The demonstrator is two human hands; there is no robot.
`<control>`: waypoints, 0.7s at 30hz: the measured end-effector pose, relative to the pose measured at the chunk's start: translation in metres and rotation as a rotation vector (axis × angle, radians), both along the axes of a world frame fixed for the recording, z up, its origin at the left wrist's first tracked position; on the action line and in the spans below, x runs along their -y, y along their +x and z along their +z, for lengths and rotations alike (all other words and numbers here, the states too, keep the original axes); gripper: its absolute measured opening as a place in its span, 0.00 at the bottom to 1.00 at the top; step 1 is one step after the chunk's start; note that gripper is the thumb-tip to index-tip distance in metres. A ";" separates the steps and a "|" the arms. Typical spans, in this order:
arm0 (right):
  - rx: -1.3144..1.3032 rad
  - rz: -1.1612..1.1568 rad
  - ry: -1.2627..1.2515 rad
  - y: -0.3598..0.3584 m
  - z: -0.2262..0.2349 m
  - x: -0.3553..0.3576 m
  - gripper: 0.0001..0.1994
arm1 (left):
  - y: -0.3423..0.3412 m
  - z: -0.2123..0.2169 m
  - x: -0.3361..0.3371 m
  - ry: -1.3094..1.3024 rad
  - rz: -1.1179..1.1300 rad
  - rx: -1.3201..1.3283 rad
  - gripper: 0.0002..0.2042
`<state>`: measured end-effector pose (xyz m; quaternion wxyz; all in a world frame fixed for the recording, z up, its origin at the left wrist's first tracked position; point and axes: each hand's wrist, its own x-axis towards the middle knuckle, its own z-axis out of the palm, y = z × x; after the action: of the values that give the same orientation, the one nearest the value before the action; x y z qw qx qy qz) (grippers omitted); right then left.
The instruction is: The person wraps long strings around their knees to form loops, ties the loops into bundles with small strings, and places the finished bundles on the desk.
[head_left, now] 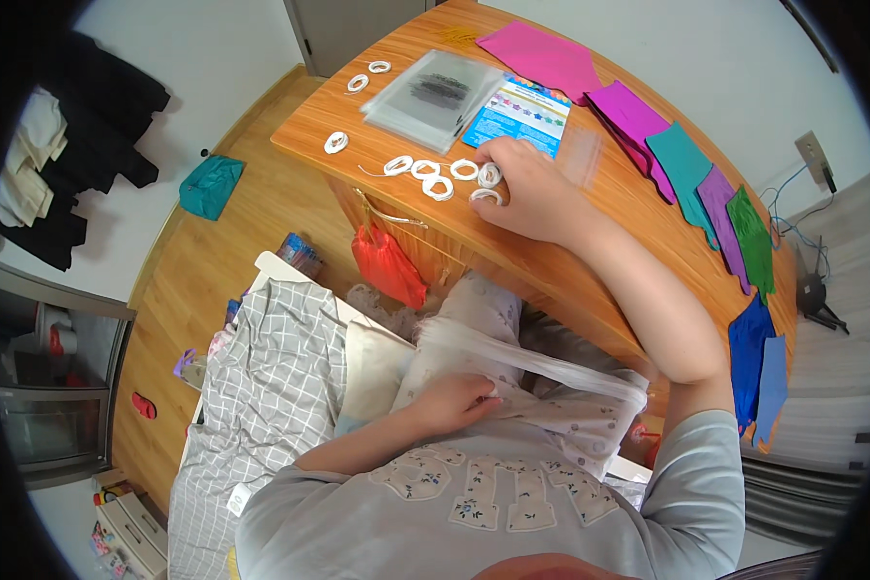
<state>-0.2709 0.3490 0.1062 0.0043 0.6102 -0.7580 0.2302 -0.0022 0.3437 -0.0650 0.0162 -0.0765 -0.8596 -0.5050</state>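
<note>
My right hand (pixel 527 188) reaches over the wooden desk (pixel 290 135), its thumb and fingers spread around two small white cord coils (pixel 490 175) at their tips. Several more coils (pixel 425 170) lie just left of it, one with a loose tail. My left hand (pixel 454 402) rests in my lap on patterned light trousers (pixel 541 425), its fingers curled; whatever they hold, if anything, is hidden. A long white translucent strip (pixel 551 362) loops across my lap beyond that hand.
Clear plastic sleeves (pixel 425 101) and a blue printed card (pixel 517 116) lie behind the coils. Coloured sheets, including a pink one (pixel 541 58) and a green one (pixel 750 242), line the far and right edge. A red bag (pixel 389 266) hangs below the desk's front edge.
</note>
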 end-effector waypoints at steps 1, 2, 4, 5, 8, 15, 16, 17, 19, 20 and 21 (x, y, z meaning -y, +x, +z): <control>-0.026 -0.024 0.029 0.002 0.001 0.001 0.20 | 0.000 0.001 0.001 -0.007 -0.002 0.003 0.14; -0.029 -0.023 0.031 0.003 0.002 0.000 0.20 | -0.001 0.002 0.002 -0.015 -0.005 0.006 0.13; -0.027 -0.037 0.101 0.006 0.010 -0.006 0.20 | 0.000 0.000 0.005 -0.008 0.001 0.007 0.13; -0.025 -0.043 0.137 0.008 0.013 -0.007 0.20 | 0.001 -0.001 0.006 -0.004 0.007 0.011 0.13; -0.044 -0.014 0.092 0.012 0.016 -0.001 0.20 | 0.002 -0.005 0.008 0.008 0.015 0.003 0.13; -0.019 0.015 -0.072 0.020 -0.002 0.037 0.18 | -0.003 -0.002 0.006 0.004 0.000 -0.047 0.12; -0.028 0.011 -0.077 0.020 -0.005 0.041 0.17 | -0.004 -0.001 0.005 0.004 0.001 -0.055 0.12; -0.037 0.008 -0.082 0.020 -0.007 0.043 0.17 | -0.004 0.001 0.005 0.004 0.002 -0.062 0.12; -0.028 -0.005 -0.053 0.020 -0.006 0.039 0.16 | -0.003 0.000 0.006 0.006 0.008 -0.071 0.12; -0.019 -0.018 -0.023 0.021 -0.004 0.036 0.16 | -0.001 -0.003 0.007 0.002 0.012 -0.063 0.12; -0.010 -0.031 0.007 0.022 -0.003 0.035 0.15 | 0.001 -0.007 0.009 -0.002 0.016 -0.055 0.12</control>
<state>-0.2486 0.3138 0.1036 0.0095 0.5994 -0.7683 0.2244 -0.0014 0.3352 -0.0716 0.0437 -0.0834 -0.8598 -0.5018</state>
